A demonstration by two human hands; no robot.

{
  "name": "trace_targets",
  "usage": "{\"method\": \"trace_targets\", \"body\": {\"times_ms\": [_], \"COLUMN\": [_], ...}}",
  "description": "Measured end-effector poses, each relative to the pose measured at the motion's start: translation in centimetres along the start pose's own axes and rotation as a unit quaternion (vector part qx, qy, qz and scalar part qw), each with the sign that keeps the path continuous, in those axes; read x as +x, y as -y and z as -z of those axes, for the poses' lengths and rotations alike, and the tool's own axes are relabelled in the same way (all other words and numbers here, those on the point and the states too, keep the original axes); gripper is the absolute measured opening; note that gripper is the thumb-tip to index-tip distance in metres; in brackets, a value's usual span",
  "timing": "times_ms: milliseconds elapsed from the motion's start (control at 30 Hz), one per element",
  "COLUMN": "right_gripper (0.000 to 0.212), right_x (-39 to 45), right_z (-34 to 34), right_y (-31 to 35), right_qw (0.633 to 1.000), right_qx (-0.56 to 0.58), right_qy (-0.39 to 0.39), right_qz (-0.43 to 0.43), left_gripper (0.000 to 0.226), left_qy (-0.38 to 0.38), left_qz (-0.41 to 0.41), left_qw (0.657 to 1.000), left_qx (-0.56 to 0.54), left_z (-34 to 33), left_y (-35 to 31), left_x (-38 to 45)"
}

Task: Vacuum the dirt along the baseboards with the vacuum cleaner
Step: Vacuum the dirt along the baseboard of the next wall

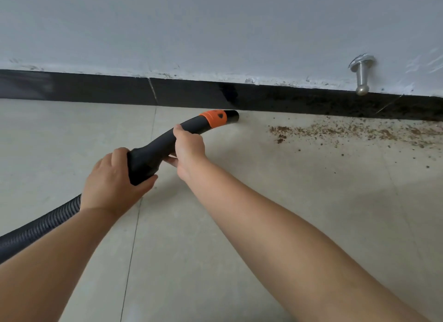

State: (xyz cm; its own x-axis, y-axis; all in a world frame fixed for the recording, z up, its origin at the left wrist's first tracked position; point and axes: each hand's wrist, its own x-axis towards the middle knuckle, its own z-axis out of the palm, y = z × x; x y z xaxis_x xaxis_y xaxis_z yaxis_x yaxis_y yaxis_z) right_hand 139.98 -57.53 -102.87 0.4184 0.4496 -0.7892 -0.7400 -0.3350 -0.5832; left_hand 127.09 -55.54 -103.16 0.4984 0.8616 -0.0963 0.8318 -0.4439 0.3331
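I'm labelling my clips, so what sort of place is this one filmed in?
Probably an indoor room, at floor level by a wall: pale floor tiles, a black baseboard under a painted wall, and a metal door stopper fixed to it.

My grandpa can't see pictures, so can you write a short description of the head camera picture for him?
Two hands hold a black vacuum nozzle low over a pale tile floor, its open tip close to a dark baseboard. The left hand grips its rear end by the ribbed hose; the right hand grips the middle. Brown dirt lies to the right, under a metal doorstop.
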Motion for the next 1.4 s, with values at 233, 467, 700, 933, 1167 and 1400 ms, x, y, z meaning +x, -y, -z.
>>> {"method": "trace_targets", "body": {"times_ms": [233,467,700,933,1167,1400], "right_gripper": [0.044,0.037,0.036,0.043,0.043,0.038], "right_x": [0.7,1.0,0.8,-0.2,-1.9,-3.0], "right_z": [4.0,10.3,12.9,10.1,5.1,3.2], "right_y": [2.1,5.8,7.4,6.7,3.2,0.0], "right_qw": [0.998,0.993,0.989,0.993,0.997,0.997], "right_qx": [0.042,0.072,0.072,0.058,0.068,0.069], "right_qy": [-0.032,-0.082,-0.121,-0.074,-0.033,-0.023], "right_qz": [0.017,0.050,0.050,0.065,0.013,-0.033], "left_gripper": [0.053,0.054,0.055,0.054,0.056,0.049], "left_qy": [0.020,0.045,0.053,0.013,0.017,0.044], "left_qz": [-0.041,-0.094,-0.115,-0.083,-0.042,-0.028], "left_qw": [0.999,0.995,0.992,0.995,0.999,0.998], "left_qx": [-0.003,-0.004,-0.007,-0.047,-0.012,0.022], "left_z": [-1.5,-3.4,-4.6,-2.7,-0.5,0.7], "left_y": [-4.0,-11.1,-14.4,-11.2,-5.2,-1.5], "left_x": [0.5,1.4,1.2,0.7,-0.3,-1.3]}}
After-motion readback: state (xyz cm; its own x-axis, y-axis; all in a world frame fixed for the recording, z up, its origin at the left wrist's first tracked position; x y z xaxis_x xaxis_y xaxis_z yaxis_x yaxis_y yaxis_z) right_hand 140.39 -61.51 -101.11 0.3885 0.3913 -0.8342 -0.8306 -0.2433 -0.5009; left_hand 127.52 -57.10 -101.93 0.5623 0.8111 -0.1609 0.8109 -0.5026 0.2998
